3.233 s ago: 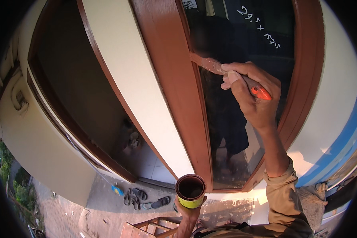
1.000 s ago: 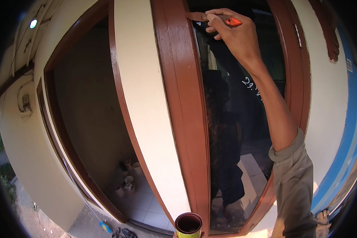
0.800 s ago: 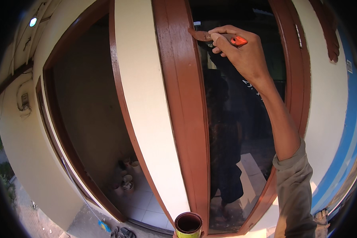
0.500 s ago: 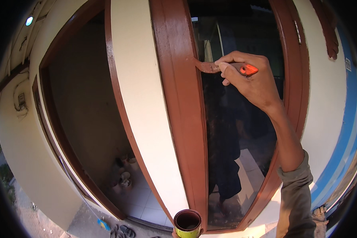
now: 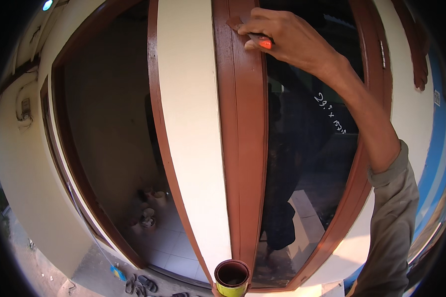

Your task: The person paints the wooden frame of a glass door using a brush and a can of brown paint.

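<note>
A paintbrush (image 5: pixel 265 44) with an orange-tipped handle is gripped in my right hand (image 5: pixel 287 37). Its brown-coated bristles lie against the upper part of a reddish-brown wooden frame post (image 5: pixel 243 173), and my fingers are closed around the handle. Low in the view, my left hand (image 5: pixel 215 291) is mostly cut off, with fingertips wrapped round a yellow-green can (image 5: pixel 230 291). Brown paint coats the can's inside wall; how full it is I cannot tell.
Right of the post is a dark glass pane (image 5: pixel 307 163) with white handwriting. A cream wall strip (image 5: pixel 191 123) separates the post from a dark doorway (image 5: pixel 114 114), with buckets (image 5: pixel 147 220) inside. Sandals (image 5: pixel 146 283) and a blue-headed broom (image 5: pixel 118 272) are on the ground.
My right hand has carried the paintbrush up and left, from the post's glass-side edge onto its upper face. The view has shifted slightly, while the can stays low in front of me.
</note>
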